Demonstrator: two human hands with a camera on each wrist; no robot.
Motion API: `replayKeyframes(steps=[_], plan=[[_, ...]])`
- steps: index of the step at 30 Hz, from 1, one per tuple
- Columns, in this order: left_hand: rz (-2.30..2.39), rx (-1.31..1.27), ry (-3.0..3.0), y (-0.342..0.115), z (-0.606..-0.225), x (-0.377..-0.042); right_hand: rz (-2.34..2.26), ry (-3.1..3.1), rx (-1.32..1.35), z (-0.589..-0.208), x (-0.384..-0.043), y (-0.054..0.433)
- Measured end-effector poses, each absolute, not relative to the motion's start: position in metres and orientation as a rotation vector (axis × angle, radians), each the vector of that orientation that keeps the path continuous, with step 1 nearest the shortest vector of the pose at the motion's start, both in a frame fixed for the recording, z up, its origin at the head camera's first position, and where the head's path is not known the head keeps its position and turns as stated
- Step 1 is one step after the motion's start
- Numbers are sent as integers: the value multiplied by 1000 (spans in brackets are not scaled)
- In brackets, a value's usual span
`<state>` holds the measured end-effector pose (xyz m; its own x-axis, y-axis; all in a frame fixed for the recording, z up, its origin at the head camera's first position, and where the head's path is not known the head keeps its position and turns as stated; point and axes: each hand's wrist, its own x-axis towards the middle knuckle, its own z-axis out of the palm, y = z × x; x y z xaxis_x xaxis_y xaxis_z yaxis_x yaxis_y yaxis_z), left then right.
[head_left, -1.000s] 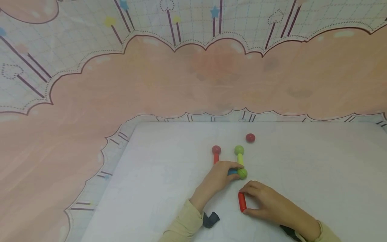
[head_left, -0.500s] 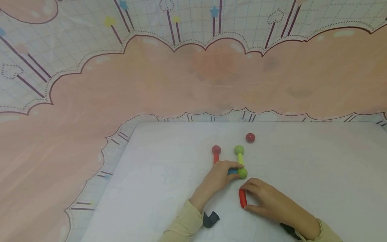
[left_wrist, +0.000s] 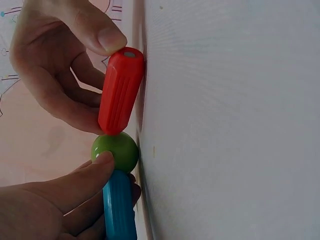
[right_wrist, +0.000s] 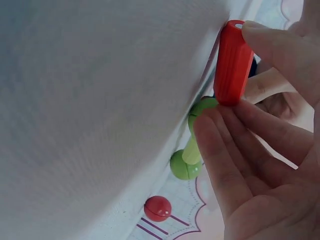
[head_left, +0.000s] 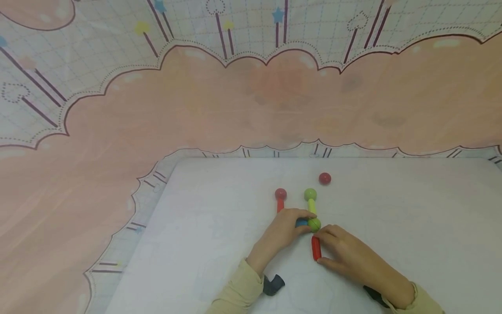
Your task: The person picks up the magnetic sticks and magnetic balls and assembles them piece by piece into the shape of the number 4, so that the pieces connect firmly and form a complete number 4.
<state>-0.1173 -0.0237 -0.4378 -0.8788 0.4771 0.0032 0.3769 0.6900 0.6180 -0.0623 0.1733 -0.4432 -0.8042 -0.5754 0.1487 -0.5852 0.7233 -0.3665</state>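
My right hand [head_left: 341, 253] holds a short red ribbed rod [head_left: 316, 249] by its two ends, thumb at the near end with its grey tip, fingers at the far end. Just beyond it, my left hand [head_left: 280, 229] grips a green ball [head_left: 314, 225], thumb on one side, with a blue rod [left_wrist: 119, 210] joined to that ball. In the left wrist view the red rod's far end is close to the ball; whether they touch I cannot tell. A yellow-green rod [head_left: 311, 206] runs from this ball to a second green ball [head_left: 310, 194].
Left of the green pieces, a red ball [head_left: 280, 194] tops another red rod [head_left: 280, 205], partly hidden by my left hand. A loose red ball [head_left: 324, 179] lies farther back on the white tabletop [head_left: 423, 209]. A dark curved piece [head_left: 273, 285] is beside my left sleeve.
My right hand has moved away from me with the red rod, up to the near side of the green ball. The left hand has stayed still on its pieces.
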Motion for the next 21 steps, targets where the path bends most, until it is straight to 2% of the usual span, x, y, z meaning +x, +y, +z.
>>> replayKeyframes(steps=[21], plan=[[943,676,2732,-24,-437,-117,577,-2762,974,-446,-66,173]])
